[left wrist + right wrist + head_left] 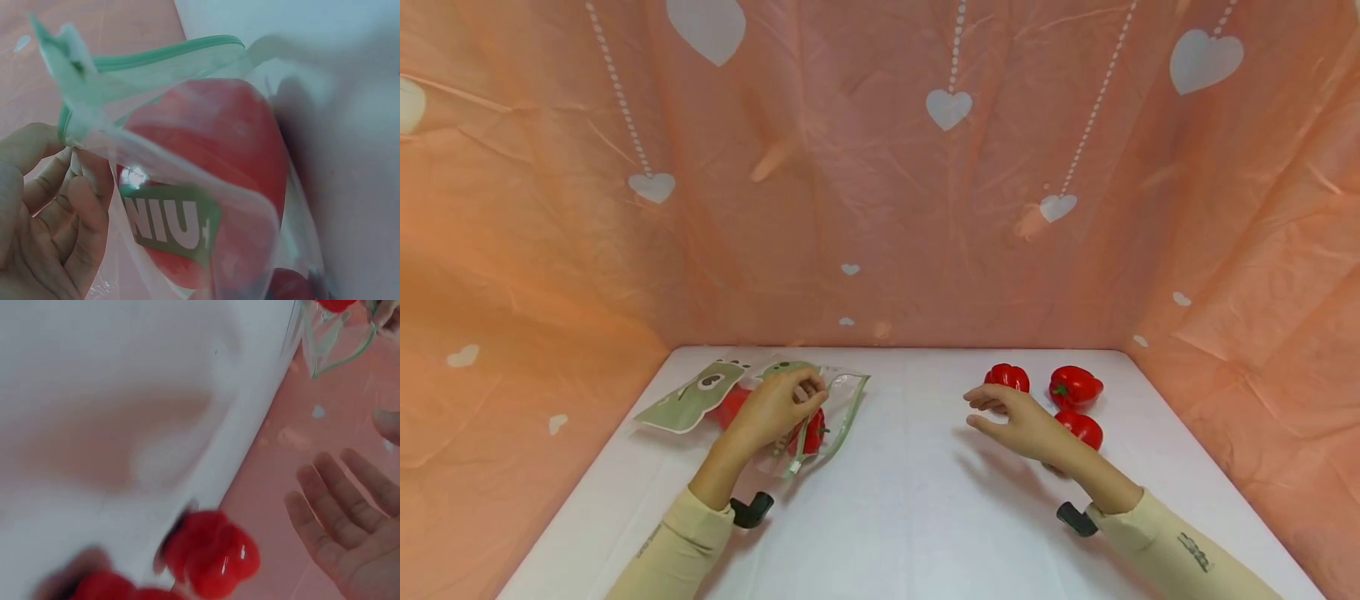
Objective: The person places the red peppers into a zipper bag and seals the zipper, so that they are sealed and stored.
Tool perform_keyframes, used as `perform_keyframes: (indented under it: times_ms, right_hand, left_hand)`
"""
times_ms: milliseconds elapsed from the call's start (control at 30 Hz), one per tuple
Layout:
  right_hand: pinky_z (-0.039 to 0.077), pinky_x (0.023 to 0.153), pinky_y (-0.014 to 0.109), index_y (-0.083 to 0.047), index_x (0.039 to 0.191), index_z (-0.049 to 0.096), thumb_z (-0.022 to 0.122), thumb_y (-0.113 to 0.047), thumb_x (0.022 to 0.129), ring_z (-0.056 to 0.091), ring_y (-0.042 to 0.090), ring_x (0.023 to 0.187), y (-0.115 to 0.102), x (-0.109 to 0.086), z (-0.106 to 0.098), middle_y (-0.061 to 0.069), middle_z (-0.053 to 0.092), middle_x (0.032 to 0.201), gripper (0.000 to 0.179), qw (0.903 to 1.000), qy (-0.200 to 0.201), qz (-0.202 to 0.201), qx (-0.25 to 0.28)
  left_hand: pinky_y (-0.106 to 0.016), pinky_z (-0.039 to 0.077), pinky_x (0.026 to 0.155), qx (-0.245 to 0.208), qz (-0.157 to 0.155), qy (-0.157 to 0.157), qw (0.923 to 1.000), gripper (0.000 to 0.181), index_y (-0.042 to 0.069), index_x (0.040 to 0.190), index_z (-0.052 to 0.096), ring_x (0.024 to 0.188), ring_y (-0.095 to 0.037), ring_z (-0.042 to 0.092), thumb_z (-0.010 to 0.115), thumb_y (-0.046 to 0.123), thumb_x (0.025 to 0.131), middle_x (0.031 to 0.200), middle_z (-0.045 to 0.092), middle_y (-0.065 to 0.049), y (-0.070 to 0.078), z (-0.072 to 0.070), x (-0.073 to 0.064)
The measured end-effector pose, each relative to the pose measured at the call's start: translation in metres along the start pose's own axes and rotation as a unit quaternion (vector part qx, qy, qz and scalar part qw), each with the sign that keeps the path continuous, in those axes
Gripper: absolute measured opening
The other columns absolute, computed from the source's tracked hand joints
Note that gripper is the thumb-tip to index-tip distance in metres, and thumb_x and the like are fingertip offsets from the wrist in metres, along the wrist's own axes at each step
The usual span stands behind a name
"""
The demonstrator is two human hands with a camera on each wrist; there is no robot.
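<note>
Left hand pinching bag rim, near table's far left corner. Red pepper inside, blurred through film; red item below cut off in left wrist view. Right hand spread, holding nothing. Three loose peppers near far right corner, two partly behind right hand and forearm.
</note>
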State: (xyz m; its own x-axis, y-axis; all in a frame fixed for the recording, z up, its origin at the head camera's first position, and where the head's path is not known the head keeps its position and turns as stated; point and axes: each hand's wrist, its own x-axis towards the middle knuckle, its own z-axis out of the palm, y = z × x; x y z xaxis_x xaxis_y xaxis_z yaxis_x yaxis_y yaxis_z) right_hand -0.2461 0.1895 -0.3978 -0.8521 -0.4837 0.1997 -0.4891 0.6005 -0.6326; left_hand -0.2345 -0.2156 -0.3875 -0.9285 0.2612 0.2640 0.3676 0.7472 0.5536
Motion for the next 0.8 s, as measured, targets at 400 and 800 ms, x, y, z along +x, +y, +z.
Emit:
perform_keyframes:
  times_ms: [400, 800]
  right_hand:
    - [0.056, 0.099, 0.059, -0.007, 0.13, 0.071, 0.082, -0.015, 0.096, 0.07, 0.032, 0.113, 0.019, -0.022, -0.03, 0.007, 0.075, 0.121, 0.037, 0.9971, 0.008, -0.04, -0.064]
    - [0.055, 0.1, 0.064, -0.007, 0.132, 0.069, 0.083, -0.017, 0.094, 0.064, 0.039, 0.124, 0.038, -0.038, -0.051, 0.012, 0.071, 0.129, 0.042, 0.9942, -0.026, -0.014, -0.104]
  left_hand:
    - [-0.041, 0.059, 0.077, 0.0, 0.001, -0.007, 1.0, 0.008, 0.016, 0.105, 0.074, 0.084, -0.013, 0.07, 0.075, 0.024, 0.102, 0.093, 0.074, 0.004, -0.002, 0.001, 0.001]
    - [-0.04, 0.058, 0.079, -0.003, -0.005, -0.009, 0.9999, 0.008, 0.017, 0.105, 0.074, 0.084, -0.013, 0.069, 0.076, 0.024, 0.102, 0.093, 0.073, 0.005, -0.002, 0.001, 0.001]
